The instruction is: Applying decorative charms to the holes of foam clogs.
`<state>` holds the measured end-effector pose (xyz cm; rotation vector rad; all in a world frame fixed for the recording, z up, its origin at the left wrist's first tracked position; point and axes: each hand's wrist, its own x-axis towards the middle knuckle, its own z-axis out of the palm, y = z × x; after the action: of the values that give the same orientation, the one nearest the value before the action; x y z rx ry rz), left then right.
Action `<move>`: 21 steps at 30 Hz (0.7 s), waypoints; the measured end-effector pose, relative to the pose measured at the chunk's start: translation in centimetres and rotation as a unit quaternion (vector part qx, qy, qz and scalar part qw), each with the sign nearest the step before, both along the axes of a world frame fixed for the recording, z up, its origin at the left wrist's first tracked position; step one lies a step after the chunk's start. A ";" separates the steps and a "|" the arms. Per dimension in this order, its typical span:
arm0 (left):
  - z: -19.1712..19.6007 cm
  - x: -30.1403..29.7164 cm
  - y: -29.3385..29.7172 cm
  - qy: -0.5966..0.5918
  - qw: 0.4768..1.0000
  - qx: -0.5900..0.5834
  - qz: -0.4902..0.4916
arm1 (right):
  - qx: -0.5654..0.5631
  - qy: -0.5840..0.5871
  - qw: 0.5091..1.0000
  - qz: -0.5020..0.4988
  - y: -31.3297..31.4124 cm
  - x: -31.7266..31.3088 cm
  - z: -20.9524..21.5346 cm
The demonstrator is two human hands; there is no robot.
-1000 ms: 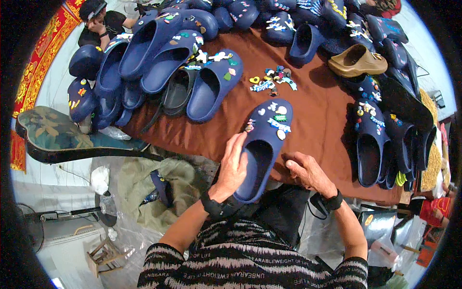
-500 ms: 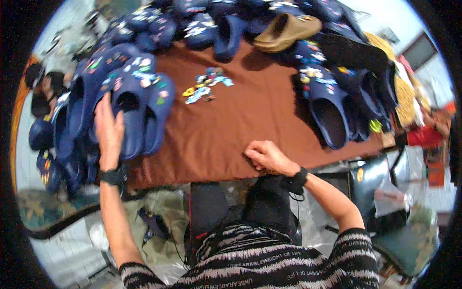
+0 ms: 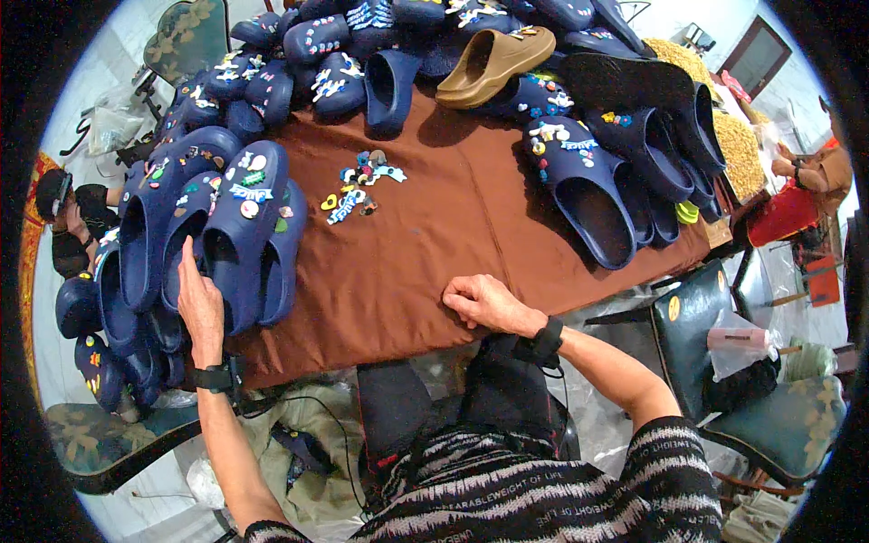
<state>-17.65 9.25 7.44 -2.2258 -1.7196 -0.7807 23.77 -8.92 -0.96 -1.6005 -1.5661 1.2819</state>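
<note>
One navy clog (image 3: 249, 226), toe toward twelve, lies at one o'clock from your nearer left hand (image 3: 201, 309), fingers (image 3: 188, 264) extended, grip unclear; your right hand (image 3: 491, 304) curls closed.

This looks like a small, makeshift workshop: many navy clogs (image 3: 272, 172), most studded with charms, crowd the brown-clothed table (image 3: 407, 262) around the left hand (image 3: 201, 303), well beyond both hands and to the right of the right hand (image 3: 489, 303). Loose charms (image 3: 348, 208) lie clustered beyond and between the hands. A padded chair (image 3: 783, 439) stands to the right hand's right; one person (image 3: 90, 204) shows left of the left hand.
</note>
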 end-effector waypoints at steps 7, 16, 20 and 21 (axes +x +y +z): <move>-0.2 1.2 -0.1 -0.074 0.994 -0.025 -0.074 | 0.015 -0.002 1.000 -0.009 -0.3 0.2 -0.7; -1.5 5.7 -3.1 0.010 0.987 0.064 -0.145 | 0.053 -0.079 0.995 0.011 0.0 -0.4 0.3; -2.7 5.7 -4.3 0.016 0.977 0.063 -0.202 | 0.051 -0.079 0.995 0.023 0.4 -1.3 0.5; -3.1 5.4 -4.9 0.016 0.972 0.064 -0.227 | 0.043 -0.075 0.996 0.017 0.5 -1.4 0.3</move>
<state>-12.22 4.39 4.33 -2.5521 -1.1138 -0.9101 22.38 -8.46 -0.63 -1.6542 -1.7227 1.1167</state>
